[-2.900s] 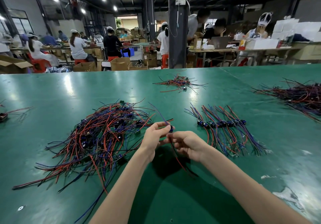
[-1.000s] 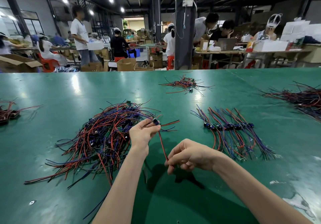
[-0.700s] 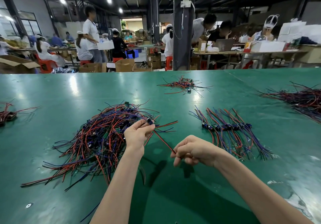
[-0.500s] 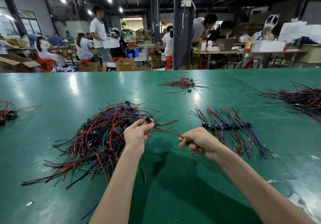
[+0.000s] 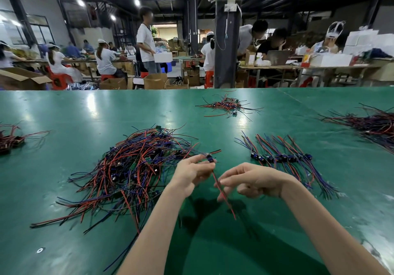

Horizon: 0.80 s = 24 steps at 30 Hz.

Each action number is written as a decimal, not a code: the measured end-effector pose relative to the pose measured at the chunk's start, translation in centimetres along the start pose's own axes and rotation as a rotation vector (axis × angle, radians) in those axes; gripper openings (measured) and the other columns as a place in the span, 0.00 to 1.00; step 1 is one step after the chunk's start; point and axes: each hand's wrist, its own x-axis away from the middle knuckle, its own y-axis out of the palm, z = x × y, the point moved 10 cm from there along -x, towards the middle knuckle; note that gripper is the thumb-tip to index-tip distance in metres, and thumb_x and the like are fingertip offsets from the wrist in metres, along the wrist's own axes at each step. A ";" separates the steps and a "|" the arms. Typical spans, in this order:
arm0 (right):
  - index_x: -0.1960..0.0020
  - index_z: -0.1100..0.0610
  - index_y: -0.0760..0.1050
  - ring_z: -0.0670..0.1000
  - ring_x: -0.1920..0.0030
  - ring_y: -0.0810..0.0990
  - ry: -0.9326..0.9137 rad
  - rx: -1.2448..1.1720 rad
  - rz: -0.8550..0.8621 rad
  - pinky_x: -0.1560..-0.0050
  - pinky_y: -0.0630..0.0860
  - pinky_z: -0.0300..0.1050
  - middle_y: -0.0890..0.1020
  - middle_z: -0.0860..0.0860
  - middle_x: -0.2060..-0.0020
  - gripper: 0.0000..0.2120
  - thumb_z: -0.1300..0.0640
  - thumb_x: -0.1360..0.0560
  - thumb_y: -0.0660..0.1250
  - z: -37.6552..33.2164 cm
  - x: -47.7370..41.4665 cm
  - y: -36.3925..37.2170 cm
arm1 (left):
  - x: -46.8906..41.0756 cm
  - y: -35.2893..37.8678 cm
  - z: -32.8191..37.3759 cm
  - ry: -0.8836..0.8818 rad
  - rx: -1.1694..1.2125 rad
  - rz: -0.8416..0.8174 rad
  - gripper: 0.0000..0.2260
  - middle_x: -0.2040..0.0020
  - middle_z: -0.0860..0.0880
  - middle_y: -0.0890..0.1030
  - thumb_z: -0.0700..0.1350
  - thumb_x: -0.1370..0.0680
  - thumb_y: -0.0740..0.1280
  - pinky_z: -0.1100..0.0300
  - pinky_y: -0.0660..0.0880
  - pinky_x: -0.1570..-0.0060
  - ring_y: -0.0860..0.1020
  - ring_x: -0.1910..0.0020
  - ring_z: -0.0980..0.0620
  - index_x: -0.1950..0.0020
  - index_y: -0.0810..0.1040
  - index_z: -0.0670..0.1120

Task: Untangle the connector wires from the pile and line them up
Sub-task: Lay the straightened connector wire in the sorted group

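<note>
The connector wire point(image 5: 230, 208) hung over the green table point(image 5: 277, 242), its black plug pinched by the left hand point(image 5: 193, 174) beside the pile point(image 5: 136, 168). The blurred right hand point(image 5: 253, 182) seemed to curl round the red lead. Half a second earlier it had held that lead out sideways, nearer the lined-up row point(image 5: 281, 158).

On the table point(image 5: 85, 112), the tangled pile point(image 5: 136, 168) lies left of centre, with the lined-up row point(image 5: 281, 159) to its right. A small heap point(image 5: 226, 106) lies behind both, a larger heap point(image 5: 371, 125) at far right, a cluster point(image 5: 10, 140) at the left edge. Before the gap, left hand point(image 5: 191, 174) and right hand point(image 5: 253, 181) hold one wire point(image 5: 221, 191).
</note>
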 end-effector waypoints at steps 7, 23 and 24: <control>0.59 0.62 0.77 0.41 0.83 0.62 -0.022 -0.128 0.363 0.83 0.56 0.32 0.84 0.55 0.66 0.06 0.61 0.24 0.67 0.6 -0.6 -2.9 | -0.1 2.1 -2.0 -0.016 -0.009 -0.042 0.12 0.60 0.47 0.78 0.27 0.28 0.67 0.68 0.77 0.66 0.80 0.68 0.58 0.49 0.77 0.41; 0.57 0.61 0.82 0.60 0.56 0.79 0.289 0.691 1.005 0.57 0.73 0.45 0.82 0.58 0.59 0.06 0.61 0.28 0.67 3.0 2.2 -12.5 | 0.0 1.7 -1.8 -0.062 0.046 -0.032 0.06 0.54 0.45 0.82 0.32 0.23 0.64 0.59 0.79 0.52 0.81 0.60 0.50 0.49 0.78 0.40; 0.56 0.60 0.82 0.60 0.56 0.79 0.296 0.701 1.004 0.58 0.73 0.44 0.82 0.58 0.57 0.06 0.61 0.28 0.67 3.0 2.2 -12.6 | 0.0 1.5 -1.7 -0.050 0.031 -0.015 0.06 0.55 0.45 0.82 0.32 0.23 0.64 0.59 0.79 0.53 0.81 0.60 0.51 0.49 0.78 0.40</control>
